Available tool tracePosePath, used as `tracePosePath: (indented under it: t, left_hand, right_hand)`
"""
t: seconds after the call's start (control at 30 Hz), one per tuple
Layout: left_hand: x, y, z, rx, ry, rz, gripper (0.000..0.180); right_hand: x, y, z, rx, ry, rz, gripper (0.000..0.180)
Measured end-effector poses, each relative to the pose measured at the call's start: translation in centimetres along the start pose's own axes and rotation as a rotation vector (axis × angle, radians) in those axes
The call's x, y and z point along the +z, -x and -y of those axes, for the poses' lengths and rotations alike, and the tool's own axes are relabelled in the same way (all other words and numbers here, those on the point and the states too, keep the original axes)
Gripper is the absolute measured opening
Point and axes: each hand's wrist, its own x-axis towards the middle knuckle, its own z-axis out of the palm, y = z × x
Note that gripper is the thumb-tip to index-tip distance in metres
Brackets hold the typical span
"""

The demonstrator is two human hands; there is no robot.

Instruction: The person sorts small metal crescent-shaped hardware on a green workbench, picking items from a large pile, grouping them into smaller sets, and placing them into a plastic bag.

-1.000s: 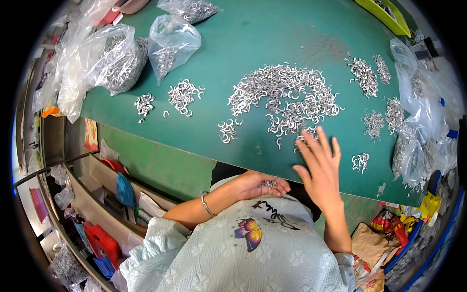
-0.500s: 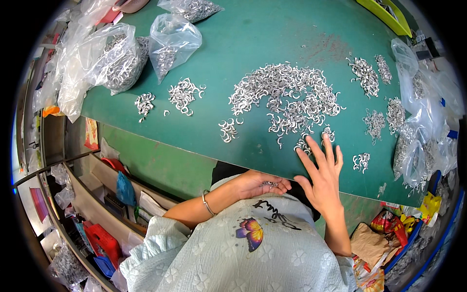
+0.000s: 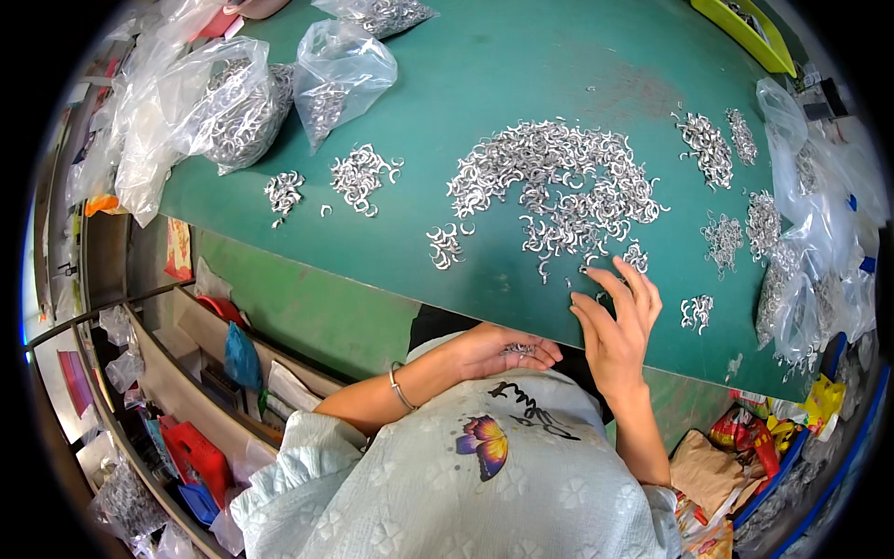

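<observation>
Hooks of bright metal, small and C-shaped, lie in one broad heap (image 3: 549, 191) at the middle of the green bench (image 3: 484, 84), a spread loose enough for single pieces to be picked off its edge. The right hand (image 3: 616, 317) rests flat and open at the heap's six o'clock side, fingers (image 3: 633, 279) splayed over the nearest hooks, gripping nothing. The left hand (image 3: 498, 351) is cupped palm up against the body below the bench edge, a few hooks (image 3: 518, 350) lying in it, likely as a holding place for those gathered.

Smaller sorted clusters (image 3: 358, 175) sit at nine o'clock of the heap, others (image 3: 708, 144) at three o'clock. Clear plastic bags (image 3: 233, 112) of hooks crowd the ten o'clock corner, more bags (image 3: 810, 279) along the three o'clock rim. A yellow-green tray (image 3: 740, 33) stands at one o'clock. Shelves (image 3: 186, 373) with clutter run under the bench at eight o'clock.
</observation>
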Motion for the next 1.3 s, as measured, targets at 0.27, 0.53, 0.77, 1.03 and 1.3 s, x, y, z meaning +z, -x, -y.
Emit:
tracePosePath:
  t: [0.27,0.53,0.77,1.03,1.3]
  left_hand:
    - [-0.1,-0.1,0.1,-0.006,0.012,0.043,0.024]
    - [0.4,0.3,-0.6,-0.008,0.034,-0.016,0.024]
    - [-0.2,-0.1,0.0,0.014,0.08,0.014,0.024]
    - [-0.4,-0.2,-0.1,0.004,0.074,0.046,0.025]
    - [-0.6,0.0,0.0,0.024,0.09,0.054,0.025]
  right_hand:
    - [1.1,-2.2,1.9,0.08,-0.263,-0.14,0.016]
    - [2.7,-3.4,2.3,0.054,-0.088,-0.148,0.015]
    - [2.2,-4.1,3.3,0.08,0.053,-0.059,0.013]
    - [1.4,-4.3,2.6,0.092,-0.04,-0.067,0.014]
    - [2.1,-4.4,3.2,0.082,0.081,-0.029,0.017]
